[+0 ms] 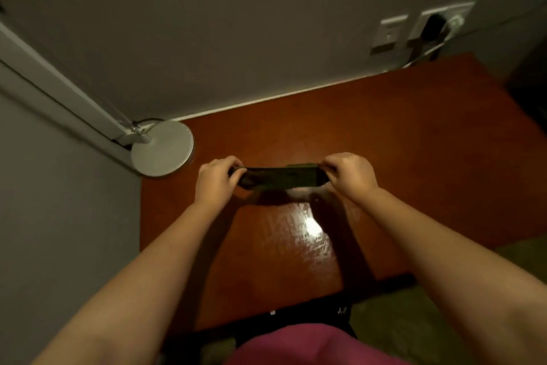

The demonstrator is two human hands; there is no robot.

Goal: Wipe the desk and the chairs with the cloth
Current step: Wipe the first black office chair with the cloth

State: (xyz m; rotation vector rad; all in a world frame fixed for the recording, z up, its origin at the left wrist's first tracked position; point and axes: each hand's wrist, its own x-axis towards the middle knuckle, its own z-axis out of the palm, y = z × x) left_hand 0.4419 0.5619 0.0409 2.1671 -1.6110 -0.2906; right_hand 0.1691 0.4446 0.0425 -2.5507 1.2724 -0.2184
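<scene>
A dark green cloth point(279, 177) is stretched flat between my two hands, just above the reddish-brown wooden desk point(414, 157). My left hand point(217, 178) pinches its left end. The cloth's right end is pinched by my right hand point(349, 175). Both arms reach forward over the desk's middle. The cloth casts a shadow on the glossy desk top, which shows a bright light reflection point(312, 227) near me. No chair is clearly in view.
A white round lamp base point(162, 151) stands on the desk's far left corner, its arm running up to the left. Wall sockets with a dark plug point(432, 27) sit above the far right edge. Grey walls bound the desk at the back and left.
</scene>
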